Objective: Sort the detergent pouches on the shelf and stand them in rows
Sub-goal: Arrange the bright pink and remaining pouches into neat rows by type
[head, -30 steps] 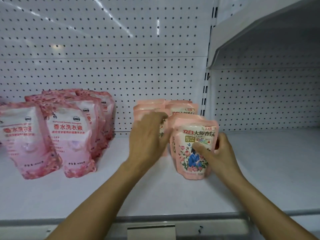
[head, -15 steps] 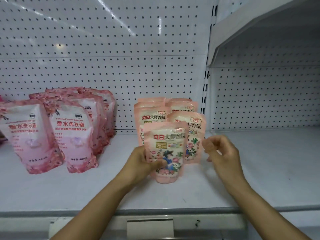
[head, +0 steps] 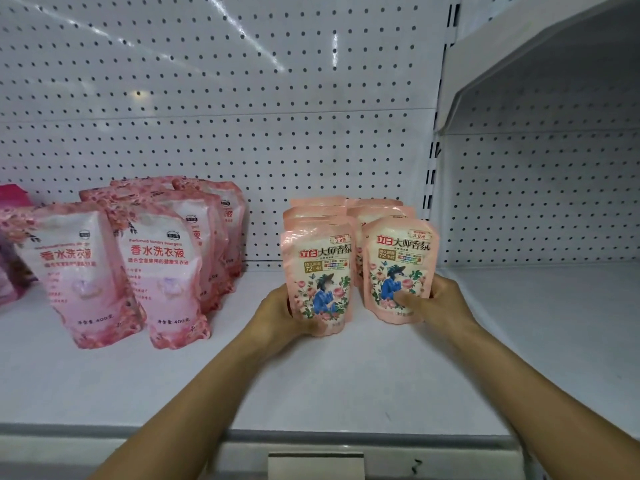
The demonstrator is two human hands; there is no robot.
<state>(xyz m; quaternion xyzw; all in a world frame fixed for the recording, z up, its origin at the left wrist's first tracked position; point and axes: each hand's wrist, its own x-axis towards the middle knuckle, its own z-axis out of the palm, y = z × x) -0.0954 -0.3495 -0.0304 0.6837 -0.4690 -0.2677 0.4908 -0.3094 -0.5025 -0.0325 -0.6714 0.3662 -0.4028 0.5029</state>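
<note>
Two rows of small peach pouches with a rose picture stand in the middle of the white shelf point(head: 346, 382). My left hand point(head: 277, 315) grips the front pouch of the left row point(head: 320, 271) at its lower left side. My right hand point(head: 436, 303) grips the front pouch of the right row point(head: 400, 263), thumb across its lower front. Both front pouches stand upright, side by side. More peach pouches point(head: 381, 209) stand behind them, mostly hidden. To the left, larger pink pouches point(head: 162, 271) stand in two rows.
A darker pink pack point(head: 10, 244) shows at the far left edge. The pegboard back wall point(head: 242, 116) rises behind the pouches. A second shelf bay point(head: 547, 306) lies to the right past an upright post. A price-tag rail point(head: 311, 455) runs along the front edge.
My left hand has carried its peach pouch back and stood it at the front of the left row. My right hand, which held nothing, has closed on the right row's front pouch.
</note>
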